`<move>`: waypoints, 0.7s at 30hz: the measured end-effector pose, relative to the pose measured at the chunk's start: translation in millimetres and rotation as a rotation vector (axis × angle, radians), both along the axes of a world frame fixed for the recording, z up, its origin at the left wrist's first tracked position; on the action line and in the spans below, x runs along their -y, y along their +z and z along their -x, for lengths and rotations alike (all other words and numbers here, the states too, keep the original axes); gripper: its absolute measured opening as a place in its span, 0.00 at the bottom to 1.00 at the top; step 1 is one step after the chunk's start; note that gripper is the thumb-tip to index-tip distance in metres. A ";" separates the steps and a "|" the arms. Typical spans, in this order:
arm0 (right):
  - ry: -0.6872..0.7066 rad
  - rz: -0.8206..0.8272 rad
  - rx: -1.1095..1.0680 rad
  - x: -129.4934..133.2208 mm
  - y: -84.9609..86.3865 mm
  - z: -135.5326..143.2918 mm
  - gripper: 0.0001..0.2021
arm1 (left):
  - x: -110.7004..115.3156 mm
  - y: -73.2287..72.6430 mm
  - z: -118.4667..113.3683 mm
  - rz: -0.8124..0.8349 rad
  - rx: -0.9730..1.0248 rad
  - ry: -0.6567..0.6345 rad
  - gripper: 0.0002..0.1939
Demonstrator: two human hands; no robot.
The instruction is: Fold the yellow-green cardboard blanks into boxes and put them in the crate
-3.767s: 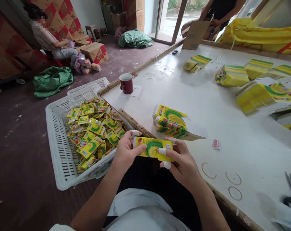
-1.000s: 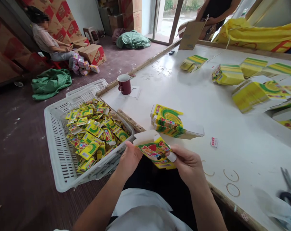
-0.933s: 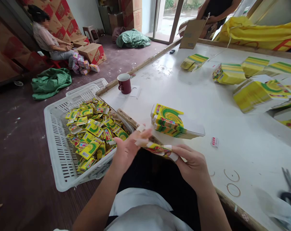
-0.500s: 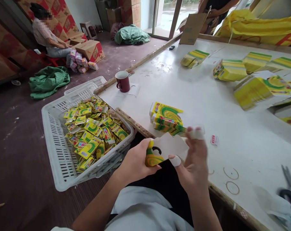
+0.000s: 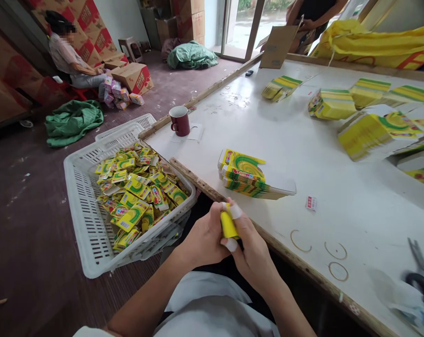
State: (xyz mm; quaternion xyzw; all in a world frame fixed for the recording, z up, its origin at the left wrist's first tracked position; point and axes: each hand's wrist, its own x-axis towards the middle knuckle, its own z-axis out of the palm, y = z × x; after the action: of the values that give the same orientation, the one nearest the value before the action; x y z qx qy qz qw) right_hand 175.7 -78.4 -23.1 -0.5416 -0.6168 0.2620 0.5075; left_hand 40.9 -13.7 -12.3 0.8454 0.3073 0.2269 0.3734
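Observation:
A small yellow carton (image 5: 229, 225) is gripped between my two hands, in front of the table edge. Around its left side my left hand (image 5: 203, 236) is closed, the fingers partly hiding it. My right hand (image 5: 249, 241) pinches the carton from the right, with white wraps on the thumb and a fingertip. Just beyond my hands, a stack of flat yellow and green cartons (image 5: 245, 173) lies on the white table (image 5: 212, 135). To the left, a white plastic basket (image 5: 75, 206) holds many small folded cartons (image 5: 136, 187).
A maroon mug (image 5: 180, 124) stands near the table's left edge. More carton stacks (image 5: 366, 135) sit at the right. Scissors (image 5: 420, 267) and rubber bands (image 5: 338, 271) lie at the near right. One person (image 5: 71, 56) sits at the far left; another (image 5: 313, 18) is beyond the table.
My right hand has come in toward my left hand. The carton's white open flaps no longer show; its yellow side now faces up between my hands.

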 end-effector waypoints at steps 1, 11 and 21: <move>-0.011 -0.034 0.061 1.0 -1.9 0.1 0.25 | 0.2 -2.1 -1.2 -0.008 0.020 0.018 0.32; 0.000 -0.129 0.226 -6.9 -8.5 -16.7 0.33 | -11.8 17.4 13.1 -0.002 -0.120 0.219 0.23; 0.230 0.029 0.146 -12.6 13.5 -47.8 0.10 | -25.5 36.8 15.1 0.030 -0.166 0.060 0.25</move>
State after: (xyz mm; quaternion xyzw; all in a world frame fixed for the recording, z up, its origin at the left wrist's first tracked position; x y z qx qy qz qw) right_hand 223.5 -65.8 -9.6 -0.4923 -0.7062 0.2874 0.4200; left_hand 25.7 11.7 24.5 0.8460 0.3657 0.1622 0.3524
